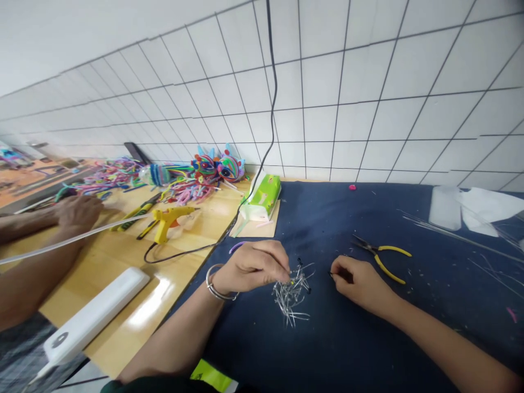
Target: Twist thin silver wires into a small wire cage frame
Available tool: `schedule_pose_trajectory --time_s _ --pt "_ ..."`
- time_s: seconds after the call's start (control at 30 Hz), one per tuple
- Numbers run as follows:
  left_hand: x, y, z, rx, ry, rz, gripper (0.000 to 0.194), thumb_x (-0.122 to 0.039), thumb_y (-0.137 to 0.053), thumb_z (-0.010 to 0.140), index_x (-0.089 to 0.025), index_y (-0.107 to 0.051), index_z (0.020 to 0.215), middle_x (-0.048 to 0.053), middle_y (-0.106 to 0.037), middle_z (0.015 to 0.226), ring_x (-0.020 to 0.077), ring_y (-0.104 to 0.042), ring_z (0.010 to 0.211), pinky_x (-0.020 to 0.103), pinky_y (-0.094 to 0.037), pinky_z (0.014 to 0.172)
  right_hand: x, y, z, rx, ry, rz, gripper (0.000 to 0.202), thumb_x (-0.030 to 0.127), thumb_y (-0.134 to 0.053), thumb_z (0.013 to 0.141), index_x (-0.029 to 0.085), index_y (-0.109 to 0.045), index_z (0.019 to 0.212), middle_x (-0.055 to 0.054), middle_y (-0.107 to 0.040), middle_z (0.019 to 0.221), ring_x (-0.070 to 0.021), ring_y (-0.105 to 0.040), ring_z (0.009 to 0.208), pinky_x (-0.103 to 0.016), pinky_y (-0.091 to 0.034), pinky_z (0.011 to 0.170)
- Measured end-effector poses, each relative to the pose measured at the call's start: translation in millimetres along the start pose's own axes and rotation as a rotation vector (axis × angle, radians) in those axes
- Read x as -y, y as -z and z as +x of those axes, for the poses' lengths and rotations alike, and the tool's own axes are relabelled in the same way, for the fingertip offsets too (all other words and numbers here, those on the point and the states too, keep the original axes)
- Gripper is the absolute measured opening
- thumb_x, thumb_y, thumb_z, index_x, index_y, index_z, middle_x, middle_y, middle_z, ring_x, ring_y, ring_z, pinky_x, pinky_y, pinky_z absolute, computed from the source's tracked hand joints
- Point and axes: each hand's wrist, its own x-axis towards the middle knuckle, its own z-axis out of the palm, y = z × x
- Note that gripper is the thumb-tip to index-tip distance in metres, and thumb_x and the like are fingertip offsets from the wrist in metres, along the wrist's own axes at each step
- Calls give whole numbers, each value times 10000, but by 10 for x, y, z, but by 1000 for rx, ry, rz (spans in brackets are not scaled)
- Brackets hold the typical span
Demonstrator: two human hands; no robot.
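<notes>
A tangled heap of short, bent silver wires point(291, 297), some with small black ends, lies on the dark blue table cover. My left hand point(257, 266), with a silver bangle at the wrist, reaches over the heap from the left. Its thumb and fingers are pinched together at the upper edge of the wires; whatever is between the fingertips is hidden. Right of the heap, my right hand point(360, 283) is curled with a small black piece point(330, 274) showing at its fingertips. Just behind the right hand lie yellow-handled pliers point(380, 255), their handles spread.
Left, on the wooden table, are a yellow glue gun point(170, 221), a white power strip point(96, 314) and another person's hands point(79, 213). A green tissue pack point(264, 196) and colourful crafted figures point(219, 164) stand near the wall. Long wires point(458, 234) lie at right.
</notes>
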Motion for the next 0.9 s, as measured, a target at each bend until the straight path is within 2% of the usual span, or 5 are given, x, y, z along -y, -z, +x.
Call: schedule_pose_trajectory --time_s 0.1,0.27,0.47,0.67,0.9 --pt "5 -52 40 48 69 120 142 -112 -548 818 -139 -661 900 94 -626 844 138 -604 785 280 -521 710 78 48 -27 -1 -52 111 59 184 -481 746 185 -539 735 23 -517 642 -107 -464 577 -226 -375 548" --pt "104 -221 67 53 133 346 164 -140 -504 847 -135 -651 920 98 -628 883 142 -597 831 274 -506 725 308 74 -111 27 -99 388 47 195 -492 760 179 -522 727 41 -470 616 -78 -437 542 -195 -367 506" --pt "157 -400 65 62 133 361 165 -157 -496 854 -143 -648 916 76 -632 853 131 -593 805 251 -494 725 441 -40 -133 139 -210 593 13 177 -512 743 165 -516 742 57 -470 552 -64 -451 473 -187 -401 461" --pt "155 -478 66 60 146 307 172 -170 -490 860 -139 -649 915 80 -635 858 133 -594 805 244 -490 727 366 -115 -131 113 -179 564 63 204 -524 768 159 -559 795 48 -484 602 -66 -466 514 -195 -416 505" --pt "100 -507 107 30 182 262 175 -193 -487 863 -147 -655 877 69 -635 829 122 -595 775 237 -495 708 440 -111 -162 39 -88 352 77 177 -522 754 170 -597 741 27 -539 655 -83 -473 587 -192 -395 552"
